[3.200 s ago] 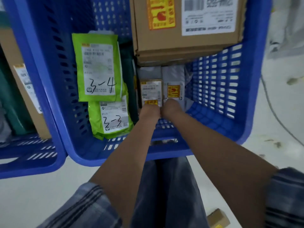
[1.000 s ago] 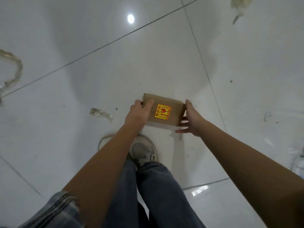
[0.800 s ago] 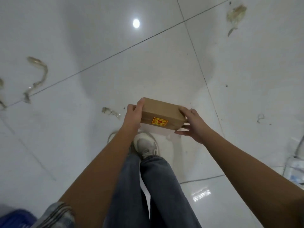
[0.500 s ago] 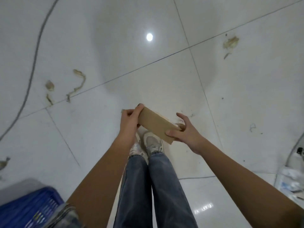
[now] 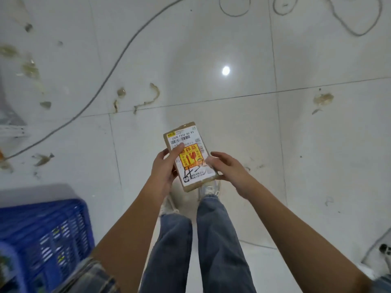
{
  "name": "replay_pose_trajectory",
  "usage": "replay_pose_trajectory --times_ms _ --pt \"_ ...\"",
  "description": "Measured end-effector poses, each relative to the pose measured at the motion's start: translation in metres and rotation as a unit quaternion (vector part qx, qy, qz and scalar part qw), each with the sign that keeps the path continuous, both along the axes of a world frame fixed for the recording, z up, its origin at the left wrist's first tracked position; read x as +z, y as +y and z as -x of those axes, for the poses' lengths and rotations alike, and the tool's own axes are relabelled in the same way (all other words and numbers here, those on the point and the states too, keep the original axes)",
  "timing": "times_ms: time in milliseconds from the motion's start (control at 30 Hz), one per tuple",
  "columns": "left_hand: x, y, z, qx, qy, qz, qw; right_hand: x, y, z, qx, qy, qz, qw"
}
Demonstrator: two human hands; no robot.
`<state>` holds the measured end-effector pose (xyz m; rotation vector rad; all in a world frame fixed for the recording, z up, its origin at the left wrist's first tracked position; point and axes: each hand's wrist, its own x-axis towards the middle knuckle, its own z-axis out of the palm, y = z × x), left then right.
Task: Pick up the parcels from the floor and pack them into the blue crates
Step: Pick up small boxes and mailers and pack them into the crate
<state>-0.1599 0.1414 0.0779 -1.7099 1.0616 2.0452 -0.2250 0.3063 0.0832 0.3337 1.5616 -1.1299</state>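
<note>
I hold a small brown cardboard parcel [image 5: 189, 155] at waist height above the white floor, its white shipping label and yellow-red fragile sticker facing up. My left hand [image 5: 164, 169] grips its left edge, thumb on the label. My right hand [image 5: 229, 171] supports its lower right edge from beneath, fingers spread. A blue crate [image 5: 44, 235] shows at the lower left, blurred, well to the left of the parcel.
A grey cable [image 5: 105, 75] snakes across the tiles at upper left, more cable loops [image 5: 355, 20] lie at the top right. Tape scraps [image 5: 146, 98] litter the floor. My jeans and shoes [image 5: 209, 189] are below the parcel. A grey object [image 5: 383, 250] sits at the right edge.
The parcel has been lifted from the floor and turned label-up in both hands. My view has swung so that the blue crate now fills more of the lower left.
</note>
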Motion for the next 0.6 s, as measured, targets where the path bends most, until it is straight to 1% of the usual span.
replay_pose_trajectory --times_ms 67,133,333,500,600 --pt "0.002 -0.014 -0.017 0.011 0.017 -0.008 1.0 -0.003 -0.016 -0.007 0.043 -0.022 0.015 0.999" --pt "0.002 -0.026 -0.035 0.024 0.025 -0.002 0.999 -0.004 -0.034 -0.014 0.093 -0.019 0.025 0.995" --pt "0.008 -0.059 -0.103 0.083 0.039 0.016 0.996 0.0 -0.095 -0.053 0.127 -0.002 0.047 0.991" --pt "0.024 -0.103 -0.185 0.155 0.061 0.018 0.986 0.02 -0.161 -0.115 0.183 0.011 0.062 0.981" --pt "0.038 -0.139 -0.244 0.21 0.082 0.029 0.974 0.033 -0.21 -0.162 0.211 0.006 0.069 0.975"
